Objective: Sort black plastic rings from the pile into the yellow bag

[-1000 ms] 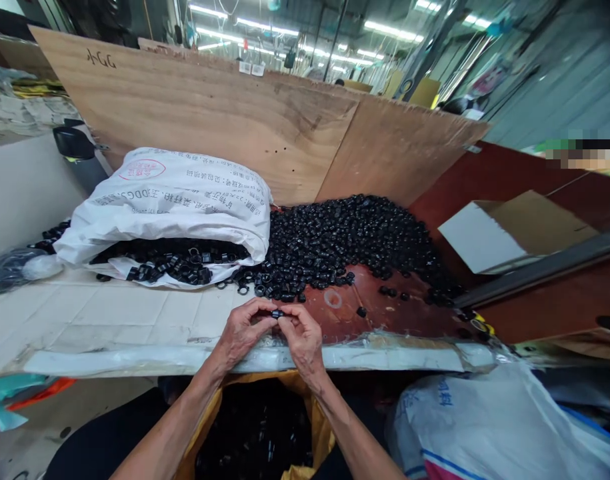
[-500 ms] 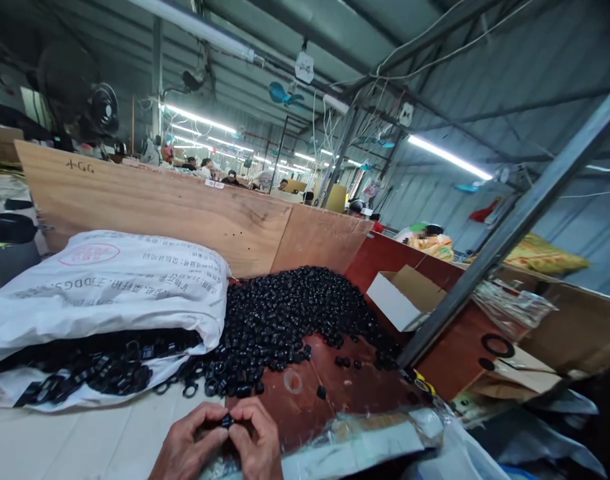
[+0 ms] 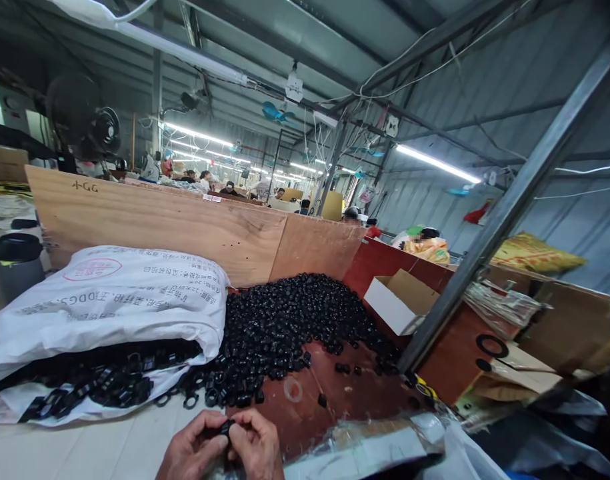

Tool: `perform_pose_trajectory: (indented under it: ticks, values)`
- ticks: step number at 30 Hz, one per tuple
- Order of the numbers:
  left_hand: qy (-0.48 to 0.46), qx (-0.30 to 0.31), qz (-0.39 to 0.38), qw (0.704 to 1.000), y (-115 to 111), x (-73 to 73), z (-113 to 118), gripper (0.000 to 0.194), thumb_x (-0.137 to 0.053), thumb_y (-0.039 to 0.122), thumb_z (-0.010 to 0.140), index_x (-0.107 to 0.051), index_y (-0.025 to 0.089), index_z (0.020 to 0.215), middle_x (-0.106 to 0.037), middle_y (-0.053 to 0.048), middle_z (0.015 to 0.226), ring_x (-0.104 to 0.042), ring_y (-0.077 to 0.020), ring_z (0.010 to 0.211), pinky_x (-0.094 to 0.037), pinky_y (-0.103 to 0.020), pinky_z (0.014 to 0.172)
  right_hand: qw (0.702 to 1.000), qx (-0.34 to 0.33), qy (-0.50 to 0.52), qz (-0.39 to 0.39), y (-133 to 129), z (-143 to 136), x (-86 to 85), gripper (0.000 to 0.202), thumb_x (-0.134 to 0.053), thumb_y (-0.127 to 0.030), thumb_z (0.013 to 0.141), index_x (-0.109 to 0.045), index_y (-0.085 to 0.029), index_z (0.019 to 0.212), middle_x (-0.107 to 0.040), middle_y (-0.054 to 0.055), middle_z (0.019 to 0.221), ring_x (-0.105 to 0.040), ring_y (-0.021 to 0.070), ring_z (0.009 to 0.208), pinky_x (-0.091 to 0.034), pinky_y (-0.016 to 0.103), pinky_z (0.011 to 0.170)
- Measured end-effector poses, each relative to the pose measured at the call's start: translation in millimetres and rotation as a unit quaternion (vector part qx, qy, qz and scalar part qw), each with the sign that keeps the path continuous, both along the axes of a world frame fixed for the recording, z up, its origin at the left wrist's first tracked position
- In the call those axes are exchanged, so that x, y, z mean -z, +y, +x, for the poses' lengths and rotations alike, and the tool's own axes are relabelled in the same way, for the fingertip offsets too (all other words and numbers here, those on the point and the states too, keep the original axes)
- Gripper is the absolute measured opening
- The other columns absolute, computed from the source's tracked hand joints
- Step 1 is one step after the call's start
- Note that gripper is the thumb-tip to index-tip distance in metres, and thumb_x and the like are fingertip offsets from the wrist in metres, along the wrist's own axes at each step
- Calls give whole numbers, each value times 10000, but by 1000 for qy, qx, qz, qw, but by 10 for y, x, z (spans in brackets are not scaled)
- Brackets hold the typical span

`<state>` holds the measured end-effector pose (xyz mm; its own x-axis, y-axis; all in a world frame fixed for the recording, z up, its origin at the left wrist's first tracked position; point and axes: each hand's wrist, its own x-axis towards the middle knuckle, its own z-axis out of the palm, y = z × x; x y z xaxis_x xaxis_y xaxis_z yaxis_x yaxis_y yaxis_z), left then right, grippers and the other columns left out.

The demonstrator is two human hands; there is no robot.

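Note:
At the bottom centre, my left hand (image 3: 193, 448) and my right hand (image 3: 256, 443) meet around one small black part (image 3: 227, 427). Thumb and fingertips of both hands pinch it, and they cover much of it. Beyond my hands a heap of small black parts (image 3: 295, 310) lies on the reddish-brown board (image 3: 305, 393). To the left, a white woven sack (image 3: 149, 287) with printed writing lies open, with black ring-shaped parts (image 3: 119, 383) spilling from its mouth.
Wooden panels (image 3: 175, 223) enclose the back. A slanted metal post (image 3: 485, 253) stands right, beside an open cardboard box (image 3: 392, 313). Plastic-wrapped packaging (image 3: 365, 450) lies near the front edge. Yellow-handled scissors (image 3: 425, 388) lie by the post's foot. People sit far behind.
The view has tilted slightly, so the surroundings sit a little lower. My fingers have shifted around the small black part, which is now more covered.

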<state>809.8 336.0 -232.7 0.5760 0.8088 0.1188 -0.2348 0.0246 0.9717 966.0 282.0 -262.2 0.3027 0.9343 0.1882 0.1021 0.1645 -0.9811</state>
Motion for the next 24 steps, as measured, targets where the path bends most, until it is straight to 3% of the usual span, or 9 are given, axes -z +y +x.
perform_pose_trajectory:
  ticks: [4,6,10,12,15,19,21,24]
  values:
    - [34,-37,26,998,-24,-52,-12,320,-823,478,726,-770,185,844,-709,-63,896,-658,-253,863,-551,-323,796,999,9,-27,25,-38,14,-27,513,-626,-654,873,-758,-162,930,-677,48,677,-627,169,570,-484,233,553]
    - [50,-16,10,999,-10,-31,-28,355,-823,492,725,-775,178,883,-727,-66,889,-653,-239,846,-534,-314,800,994,14,-73,80,-53,8,-51,425,-638,-588,881,-777,-188,911,-691,60,795,-649,186,688,-506,246,619]
    - [32,31,-61,997,3,-10,-43,508,-820,598,688,-754,143,905,-665,-24,668,-573,-169,625,-461,-272,631,977,17,-117,176,-69,-28,-83,287,-618,-457,915,-800,-241,964,-674,63,867,-652,216,822,-527,290,720]
    - [30,29,-68,997,-4,-29,-45,528,-808,622,693,-750,141,905,-649,-16,642,-558,-162,603,-448,-270,617,979,27,-118,167,-69,-44,-73,266,-619,-439,919,-796,-248,971,-671,57,863,-652,216,818,-520,287,711]
    - [58,2,-27,998,-4,-57,-52,504,-805,615,696,-761,157,902,-719,-55,787,-628,-215,730,-507,-312,721,977,78,-157,119,-53,-66,-30,281,-627,-455,917,-754,-227,815,-640,28,751,-618,187,706,-460,256,628]
    - [76,29,33,996,14,-44,-50,438,-740,580,785,-758,196,994,-755,-79,944,-667,-286,915,-534,-369,853,957,149,-233,85,-1,-113,35,489,-482,-475,1010,-638,-226,619,-548,0,567,-532,158,551,-377,263,580]
    - [76,48,32,995,18,-31,-41,417,-717,571,808,-754,202,999,-758,-83,971,-671,-296,932,-540,-381,863,951,166,-250,74,31,-137,60,556,-417,-498,1035,-622,-230,593,-537,1,529,-512,159,510,-355,273,565]
    - [72,28,21,997,14,-21,-27,445,-744,591,763,-758,186,948,-759,-89,962,-676,-293,904,-547,-374,849,952,203,-222,54,58,-148,100,527,-443,-572,1011,-644,-229,665,-555,1,542,-518,162,502,-354,272,544]
